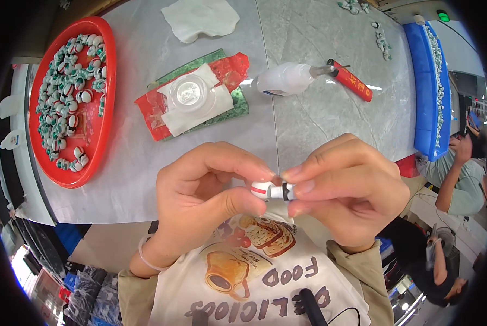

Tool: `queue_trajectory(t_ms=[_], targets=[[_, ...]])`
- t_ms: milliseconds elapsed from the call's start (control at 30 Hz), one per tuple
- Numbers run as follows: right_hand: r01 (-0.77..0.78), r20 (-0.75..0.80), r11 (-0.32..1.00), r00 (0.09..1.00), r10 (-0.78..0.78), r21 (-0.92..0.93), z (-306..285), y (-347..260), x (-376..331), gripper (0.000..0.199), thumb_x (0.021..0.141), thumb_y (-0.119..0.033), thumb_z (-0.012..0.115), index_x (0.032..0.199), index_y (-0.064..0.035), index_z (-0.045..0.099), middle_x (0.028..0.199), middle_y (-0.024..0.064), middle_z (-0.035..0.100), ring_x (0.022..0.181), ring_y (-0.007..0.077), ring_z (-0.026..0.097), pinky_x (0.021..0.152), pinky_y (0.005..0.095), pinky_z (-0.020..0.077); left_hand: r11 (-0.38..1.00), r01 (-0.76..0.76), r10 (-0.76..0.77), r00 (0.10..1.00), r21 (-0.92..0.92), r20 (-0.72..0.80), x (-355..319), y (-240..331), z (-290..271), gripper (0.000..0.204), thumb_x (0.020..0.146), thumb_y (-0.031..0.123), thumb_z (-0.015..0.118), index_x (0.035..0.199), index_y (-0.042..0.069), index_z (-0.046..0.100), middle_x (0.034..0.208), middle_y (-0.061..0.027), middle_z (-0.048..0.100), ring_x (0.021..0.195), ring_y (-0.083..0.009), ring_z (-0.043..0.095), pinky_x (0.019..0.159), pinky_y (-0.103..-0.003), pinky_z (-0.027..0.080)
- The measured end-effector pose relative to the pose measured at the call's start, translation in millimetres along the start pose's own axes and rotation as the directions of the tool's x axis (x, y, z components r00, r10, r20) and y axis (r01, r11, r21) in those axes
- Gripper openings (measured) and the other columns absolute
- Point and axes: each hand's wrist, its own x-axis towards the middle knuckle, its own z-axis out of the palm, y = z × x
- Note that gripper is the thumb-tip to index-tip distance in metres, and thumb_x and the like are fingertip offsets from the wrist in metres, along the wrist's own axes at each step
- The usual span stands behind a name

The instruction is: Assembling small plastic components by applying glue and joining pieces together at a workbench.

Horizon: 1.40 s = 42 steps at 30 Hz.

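Note:
Close to the table's near edge, my left hand [200, 190] pinches a small rounded white piece with a red stripe [260, 190] between thumb and forefinger. Facing it, my right hand [352, 187] holds a small white-and-black piece [280, 192] in its fingertips. The two pieces meet end to end between my hands; whether they are joined I cannot tell. Beyond my hands, a clear round dish [191, 93] sits on folded white cloth over red and green packets. Beside it a white squeeze bottle with a metal nozzle [284, 79] lies on its side.
A red oval tray [111, 65] at left holds many small white-and-green figures. A white cloth [200, 19] lies at the back, and a red tube [353, 81] right of the bottle. Along the right edge stands a blue bin [421, 81] of small parts. Two people are farther right.

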Motion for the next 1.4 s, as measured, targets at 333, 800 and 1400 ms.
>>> queue_trajectory(t_ms=[333,800,1400], targets=[[0.199,0.034,0.958,0.980,-0.197,-0.205,7,-1,-4,0.026,0.048,0.002,0.074,0.070,-0.0033,0.060,0.073,0.0076,0.061,0.050,0.0123,0.048,0.044,0.0222,0.0354,0.999,0.007,-0.005,0.999,0.036,-0.042,0,3,1,0.019,0.065,-0.012,0.064,0.082,-0.004,0.064,0.082,-0.0151,0.059,0.068,-0.0168,0.061,0.058,-0.023,0.051],[0.073,-0.005,0.990,0.997,-0.074,-0.120,14,1,-6,0.024,0.050,0.000,0.074,0.066,-0.0048,0.058,0.064,0.0050,0.055,0.048,0.0129,0.047,0.041,0.0220,0.0347,0.986,-0.017,0.024,0.999,0.166,-0.041,0,3,0,0.019,0.064,-0.013,0.063,0.079,-0.001,0.065,0.077,-0.0135,0.061,0.060,-0.0138,0.061,0.052,-0.020,0.048],[-0.003,0.015,0.991,1.000,0.005,-0.130,9,6,-5,0.027,0.061,-0.016,0.075,0.076,-0.0016,0.058,0.070,0.0068,0.054,0.060,0.0140,0.050,0.050,0.0229,0.0362,0.958,-0.156,0.168,0.985,0.241,-0.034,2,-2,3,0.021,0.063,-0.008,0.067,0.083,-0.001,0.063,0.080,-0.0134,0.060,0.067,-0.0147,0.059,0.056,-0.022,0.048]])
